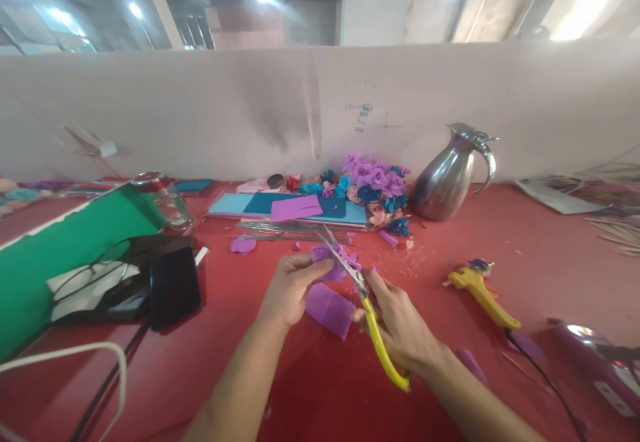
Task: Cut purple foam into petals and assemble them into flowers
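Between the thumb and fingers of my left hand (295, 287) is a piece of purple paper (327, 263), partly hidden by the fingers. My right hand (397, 325) is closed on yellow-handled scissors (380, 349). Their slightly parted blades point up and left, over the edge of the held paper. Below, on the red table, lies a purple paper rectangle (330, 310). A rounded purple cutout (243, 245) rests to the left, and small purple scraps lie beyond my hands.
Behind are blue and purple sheets (297, 208) and a bunch of paper flowers (375, 179). A steel jug (445, 172) stands at right, near a yellow glue gun (484, 294) with its cord. At left are a phone (174, 287), glasses (95, 269) and a glass jar (165, 202).
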Tool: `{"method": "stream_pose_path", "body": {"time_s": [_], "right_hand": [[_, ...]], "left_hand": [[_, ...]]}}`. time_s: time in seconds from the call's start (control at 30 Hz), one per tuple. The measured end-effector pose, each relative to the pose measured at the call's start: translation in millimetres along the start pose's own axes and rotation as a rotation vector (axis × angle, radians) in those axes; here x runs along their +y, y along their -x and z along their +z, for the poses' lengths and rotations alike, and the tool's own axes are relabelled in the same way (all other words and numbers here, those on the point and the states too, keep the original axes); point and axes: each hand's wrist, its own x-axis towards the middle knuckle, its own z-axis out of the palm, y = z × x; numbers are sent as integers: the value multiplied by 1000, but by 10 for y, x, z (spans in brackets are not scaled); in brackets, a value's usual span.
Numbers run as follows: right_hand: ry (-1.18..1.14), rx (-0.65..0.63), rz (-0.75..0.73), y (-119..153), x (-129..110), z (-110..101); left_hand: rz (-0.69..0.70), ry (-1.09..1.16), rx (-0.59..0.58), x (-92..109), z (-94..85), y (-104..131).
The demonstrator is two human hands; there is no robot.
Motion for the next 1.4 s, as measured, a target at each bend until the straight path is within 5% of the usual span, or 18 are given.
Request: {"method": "stream_pose_path", "body": {"time_s": [0.57, 0.77, 1.03, 1.23, 1.4], "right_hand": [[140, -21, -51, -13, 30, -65], [-168, 74, 53, -6, 43, -44], [-901, 89, 216, -90, -23, 20], [-955, 116, 271, -106, -35, -41], [-979, 175, 290, -124, -9, 11]], "left_hand": [[26, -229, -24, 116, -176, -9], [6, -156, 32, 147, -195, -10], [-136, -309, -193, -7, -64, -15], [-199, -436, -265, -95, 41, -18], [-232, -424, -194, -143, 93, -8]]}}
